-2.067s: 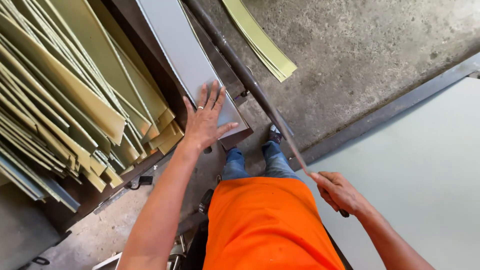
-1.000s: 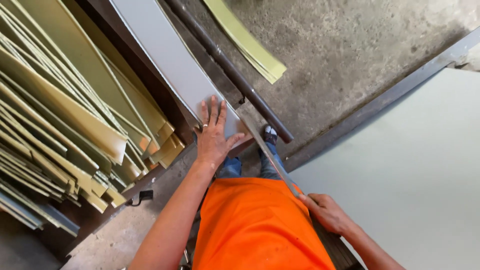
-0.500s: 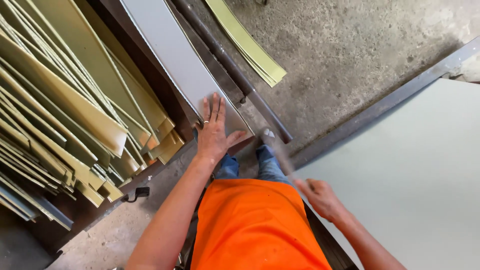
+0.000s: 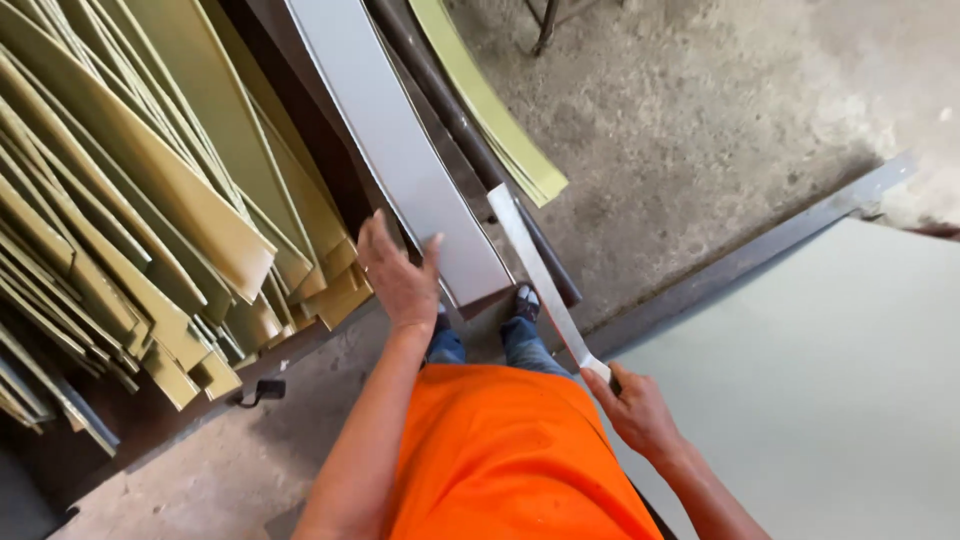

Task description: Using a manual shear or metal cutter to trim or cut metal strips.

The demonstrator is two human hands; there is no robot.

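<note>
My left hand (image 4: 400,275) grips the left edge of a long grey sheet-metal strip (image 4: 395,150), close to its near end. My right hand (image 4: 637,410) holds the near end of a narrow shiny metal strip (image 4: 535,270) that slants up and left from it to the grey strip's right edge. A dark round bar (image 4: 450,110) runs along the right side of the grey strip. I wear an orange shirt and blue jeans, and my shoes show just below the grey strip's end.
A rack of several yellow-green strips (image 4: 140,200) fills the left. A small stack of the same yellow-green strips (image 4: 495,115) lies on the concrete floor (image 4: 700,130). A large pale sheet (image 4: 830,390) with a dark metal edge (image 4: 760,245) lies at right.
My left hand has gone from lying flat on the grey strip to gripping its left edge. My right hand now holds a narrow shiny strip, lifted up toward the grey strip.
</note>
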